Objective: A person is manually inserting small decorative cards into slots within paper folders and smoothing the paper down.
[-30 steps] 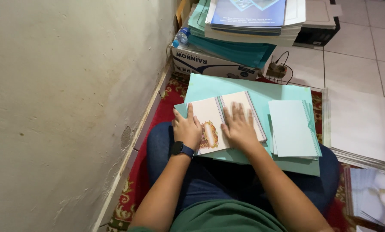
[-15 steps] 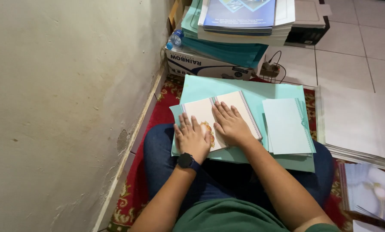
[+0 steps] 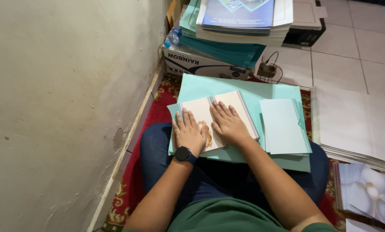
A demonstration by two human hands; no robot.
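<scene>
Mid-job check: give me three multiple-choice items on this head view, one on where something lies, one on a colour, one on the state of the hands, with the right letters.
1. Where does the stack of pale green cards lie?
A. To the right of the open cream card
B. On the cardboard box
C. Against the wall

2. What colour is the watch on the left wrist?
A. White
B. Black
C. Red

3. How are the hands placed?
A. Both lifted in the air
B. One holds a bottle
C. Both flat on the card

Answers: 1 A, the stack sits beside the card on the large green sheet. 2 B, the band and face are dark. 3 C, the left hand and right hand press palm-down on its two halves.
</scene>
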